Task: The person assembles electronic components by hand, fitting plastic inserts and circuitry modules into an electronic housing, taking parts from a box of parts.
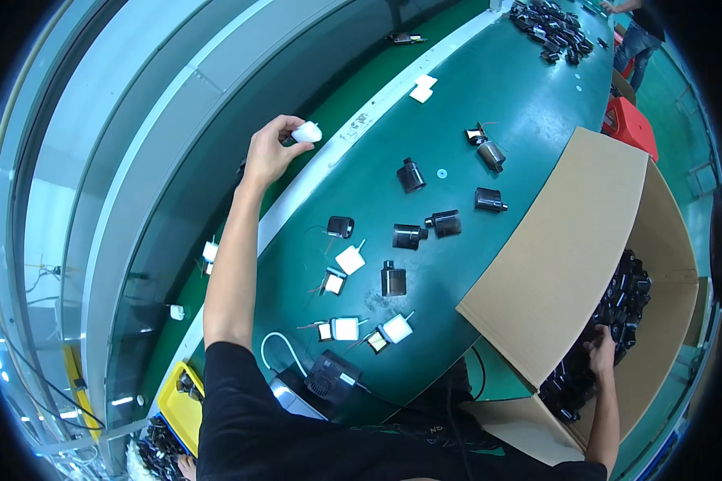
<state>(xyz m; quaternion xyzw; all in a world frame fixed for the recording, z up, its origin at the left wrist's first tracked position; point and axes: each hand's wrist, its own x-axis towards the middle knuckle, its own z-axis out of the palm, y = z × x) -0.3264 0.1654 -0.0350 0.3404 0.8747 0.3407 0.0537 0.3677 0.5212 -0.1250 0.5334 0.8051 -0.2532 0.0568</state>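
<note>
- At the lower left of the frame, a yellow tray (pixel 176 414) holds a few small dark parts (pixel 188 386) near its upper end.
- Just above it, along the green strip beyond the white rail (pixel 346 135), lie two white pieces, one (pixel 176 312) lower and one (pixel 210 252) higher.
- Left of the upper middle, the left hand (pixel 281 144) has thumb and fingers clamped on a rounded white part (pixel 306 133), held up near the rail; its small tip points to the upper right, while its long axis cannot be told surely.
- Below the middle stands a dark boxy device (pixel 334 375) with a curved white tube (pixel 279 338) beside it.
- Across the green table (pixel 457 264), white blocks with wires lie toward the left and dark housings toward the middle, their necks pointing various ways.
- Toward the upper right, a heap of black parts (pixel 550 32) covers the table's far end.
- At the right, an open cardboard box (pixel 557 248) holds many glossy black units (pixel 627 293); its broad flap hides some of the inside.
- Within the box, the right hand (pixel 601 351) touches the units; whether its fingers grip one, I cannot tell.
- Beyond the box sits a red container (pixel 633 128).
</note>
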